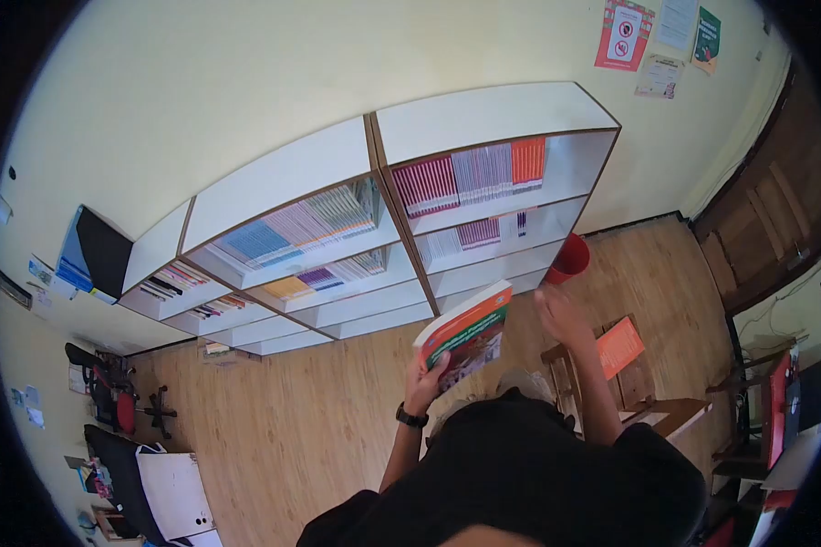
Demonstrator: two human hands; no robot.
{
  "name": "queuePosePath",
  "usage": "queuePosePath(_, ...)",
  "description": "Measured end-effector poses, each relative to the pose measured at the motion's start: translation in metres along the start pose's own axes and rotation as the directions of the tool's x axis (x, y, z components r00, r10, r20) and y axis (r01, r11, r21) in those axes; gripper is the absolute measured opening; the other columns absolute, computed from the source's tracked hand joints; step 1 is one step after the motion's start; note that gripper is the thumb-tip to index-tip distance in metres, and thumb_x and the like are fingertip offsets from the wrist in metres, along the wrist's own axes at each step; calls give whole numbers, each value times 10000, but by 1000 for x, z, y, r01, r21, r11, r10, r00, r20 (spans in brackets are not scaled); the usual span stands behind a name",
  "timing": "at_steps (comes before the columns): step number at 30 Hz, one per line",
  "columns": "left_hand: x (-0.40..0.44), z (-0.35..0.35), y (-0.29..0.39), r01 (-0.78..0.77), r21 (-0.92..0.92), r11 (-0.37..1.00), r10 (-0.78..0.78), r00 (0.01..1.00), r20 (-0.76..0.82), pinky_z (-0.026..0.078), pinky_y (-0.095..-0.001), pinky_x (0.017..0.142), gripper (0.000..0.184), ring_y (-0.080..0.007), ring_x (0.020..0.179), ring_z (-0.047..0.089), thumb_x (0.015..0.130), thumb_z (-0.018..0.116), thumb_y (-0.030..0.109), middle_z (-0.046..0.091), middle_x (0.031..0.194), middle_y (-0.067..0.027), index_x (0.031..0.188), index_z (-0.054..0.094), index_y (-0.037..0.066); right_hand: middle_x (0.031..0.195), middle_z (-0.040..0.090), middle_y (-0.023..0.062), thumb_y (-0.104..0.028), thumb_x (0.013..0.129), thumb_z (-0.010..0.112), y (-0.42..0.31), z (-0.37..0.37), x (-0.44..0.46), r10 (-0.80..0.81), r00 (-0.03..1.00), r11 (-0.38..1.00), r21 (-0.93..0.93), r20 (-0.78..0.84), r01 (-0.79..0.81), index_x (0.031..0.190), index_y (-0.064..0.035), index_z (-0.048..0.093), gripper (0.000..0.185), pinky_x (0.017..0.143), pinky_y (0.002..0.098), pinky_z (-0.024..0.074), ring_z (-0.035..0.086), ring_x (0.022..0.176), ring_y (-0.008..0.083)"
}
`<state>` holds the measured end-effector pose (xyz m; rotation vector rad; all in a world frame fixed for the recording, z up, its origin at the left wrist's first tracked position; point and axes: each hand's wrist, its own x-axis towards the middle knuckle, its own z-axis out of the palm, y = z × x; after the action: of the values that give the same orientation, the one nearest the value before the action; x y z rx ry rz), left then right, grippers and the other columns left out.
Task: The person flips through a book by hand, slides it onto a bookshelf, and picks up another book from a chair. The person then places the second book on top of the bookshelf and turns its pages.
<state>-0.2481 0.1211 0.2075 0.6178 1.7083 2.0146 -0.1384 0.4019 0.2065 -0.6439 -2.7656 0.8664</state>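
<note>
A pale cream, plain wall [274, 73] fills the top of the frame, with a red-bordered paper poster [624, 35] and smaller sheets [659, 76] at upper right. Against it, from left to upper centre, stands a row of white, brown-edged shelving units [287, 178]. A round red bin [570, 258] sits just beside their right end. A brown panelled wooden door [766, 219] is at far right. Light-brown wood-plank flooring [283, 419] spreads across the middle, evenly lit. At lower left are a black-and-red wheeled office chair [123, 401] and a white, flat-topped table [175, 492]; a brown wooden chair [634, 385] stands right of centre.
</note>
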Motion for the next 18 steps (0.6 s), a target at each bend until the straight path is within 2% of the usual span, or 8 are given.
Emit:
queuePosePath(3, -1, -14, -29, 17, -211, 977, -35, 996, -81, 430, -345, 992, 418, -179, 1148, 552, 939, 582, 86, 568, 1269, -88, 1327, 449, 8, 1320, 516, 223, -368, 976, 424, 27, 14, -23, 105, 994, 976, -195, 42, -94, 1144, 1, 608, 446, 964, 516, 392, 499, 1184, 397)
queuePosePath(5, 1, -3, -13, 26, -606, 795, -155, 975, -161, 449, -383, 995, 437, -223, 1180, 547, 946, 566, 90, 543, 1303, -93, 1350, 412, 20, 1320, 515, 225, -396, 995, 375, 27, 19, -29, 191, 982, 958, -220, 7, -185, 1105, 1, 626, 482, 957, 514, 398, 504, 1166, 410)
queuePosePath(7, 7, 6, -3, 60, -668, 742, -150, 986, -78, 421, -432, 1034, 470, -266, 1249, 499, 985, 511, 209, 494, 1370, -121, 1390, 362, 24, 1318, 527, 203, -493, 1015, 267, 15, 29, -35, 260, 860, 928, 133, 439, -348, 1178, -5, 578, 601, 1004, 503, 379, 509, 1184, 374)
queuePosePath(9, 14, 15, 5, 179, -818, 546, -168, 980, 102, 358, -469, 1085, 539, -288, 1306, 439, 1008, 421, 358, 426, 1439, -136, 1420, 325, 23, 1314, 535, 170, -542, 1003, 221, 0, 49, -46, 199, 855, 859, 335, 479, -388, 1247, -32, 531, 645, 1020, 509, 370, 509, 1194, 346)
queuePosePath(11, 22, 16, -4, 235, -776, 585, -203, 969, 140, 307, -483, 1116, 588, -298, 1340, 395, 1013, 338, 435, 386, 1475, -132, 1438, 308, 29, 1310, 543, 137, -591, 992, 175, -24, 67, -52, 123, 862, 752, 520, 493, -405, 1316, -58, 483, 695, 1036, 514, 361, 509, 1203, 319)
queuePosePath(13, 33, 17, -11, 240, -799, 551, -185, 969, 164, 330, -498, 1098, 554, -301, 1322, 415, 1014, 368, 407, 408, 1459, -116, 1437, 313, 54, 1288, 550, 95, -645, 965, 149, -53, 77, -58, 116, 851, -152, 856, 512, -494, 1397, -90, 385, 742, 1046, 483, 373, 517, 1192, 279)
queuePosePath(16, 40, 29, -14, 285, -781, 556, -221, 956, 191, 329, -477, 1104, 552, -282, 1325, 416, 1014, 383, 392, 412, 1457, -112, 1431, 315, 39, 1284, 551, 96, -601, 982, 258, -50, 82, -67, 101, 901, -411, 843, 421, -348, 1391, -79, 388, 676, 1018, 455, 415, 543, 1165, 274)
queuePosePath(18, 41, 33, -22, 358, -734, 576, -287, 930, 229, 328, -470, 1107, 537, -272, 1324, 418, 1013, 397, 375, 412, 1458, -108, 1427, 325, 41, 1273, 556, 101, -535, 993, 327, -47, 77, -74, 205, 901, -327, 894, 383, -306, 1382, -55, 389, 620, 1003, 432, 434, 557, 1147, 262)
